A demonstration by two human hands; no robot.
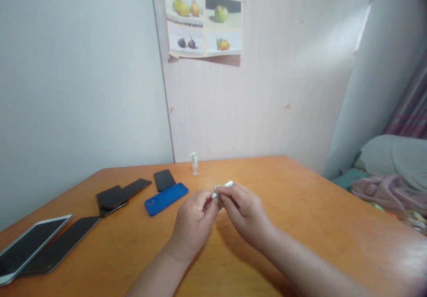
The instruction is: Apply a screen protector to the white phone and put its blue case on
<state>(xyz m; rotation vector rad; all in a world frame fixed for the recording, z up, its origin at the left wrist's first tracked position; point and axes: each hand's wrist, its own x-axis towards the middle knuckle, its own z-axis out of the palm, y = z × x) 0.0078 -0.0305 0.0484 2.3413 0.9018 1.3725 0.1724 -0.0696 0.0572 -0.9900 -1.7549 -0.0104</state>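
Observation:
Over the middle of the table, my left hand point(196, 219) and my right hand point(246, 212) meet with their fingertips nearly touching. Between them is a white cable point(216, 190), bent in a small loop, with a thicker white end poking out behind my right fingers. Thumb and forefinger of each hand pinch it. Most of the cable is hidden by the fingers, and I cannot make out its plug. Just left of my left hand lies a blue phone case point(167, 199), with a black phone point(164, 180) behind it.
A wooden table point(300, 243) stands against the wall. On its left lie dark phones point(125, 193), a white-framed tablet point(33, 243) and a dark tablet point(63, 246). A small pump bottle point(195, 165) stands at the back edge. Bedding point(390, 190) lies beyond the right edge.

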